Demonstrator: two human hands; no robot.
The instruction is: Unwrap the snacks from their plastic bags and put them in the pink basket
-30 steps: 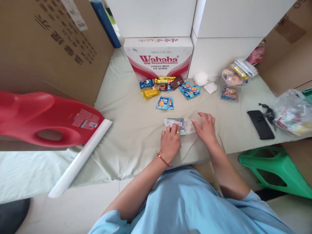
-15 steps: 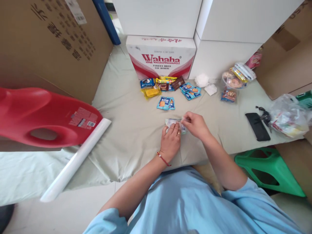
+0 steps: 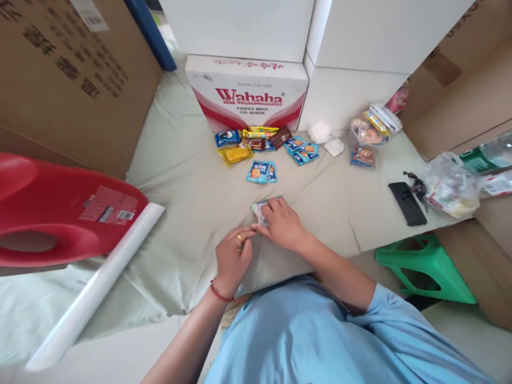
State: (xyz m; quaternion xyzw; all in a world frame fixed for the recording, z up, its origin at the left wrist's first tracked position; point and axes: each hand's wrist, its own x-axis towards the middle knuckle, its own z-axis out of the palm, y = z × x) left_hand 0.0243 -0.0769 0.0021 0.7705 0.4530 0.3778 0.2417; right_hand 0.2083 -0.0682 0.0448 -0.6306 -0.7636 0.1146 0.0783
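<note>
A small flat shiny packet [image 3: 260, 210] with pale printing lies on the cloth in front of me, partly covered by my right hand [image 3: 282, 221]. The curled fingers of that hand press on the packet, and its thumb reaches left. My left hand [image 3: 234, 253], with a ring and a red bracelet, is closed in a pinch at the tip of the right thumb, just below the packet's near left corner. Whatever sits in this pinch is hidden. Beyond the packet lie blue snack sachets [image 3: 261, 172].
Against a Wahaha carton [image 3: 248, 96] lie several wrapped snacks [image 3: 236, 154] and more blue sachets [image 3: 302, 150]. Crumpled white tissues [image 3: 320, 132], a snack tub [image 3: 368, 130], a black phone [image 3: 408, 204] and a plastic bag [image 3: 452, 186] are rightward. A red jug [image 3: 72, 208] and white roll [image 3: 100, 282] stand left.
My left hand has come off the packet and moved down-left into a pinch. My right hand has shifted left from the packet's right end onto its top. The view has turned slightly right.
</note>
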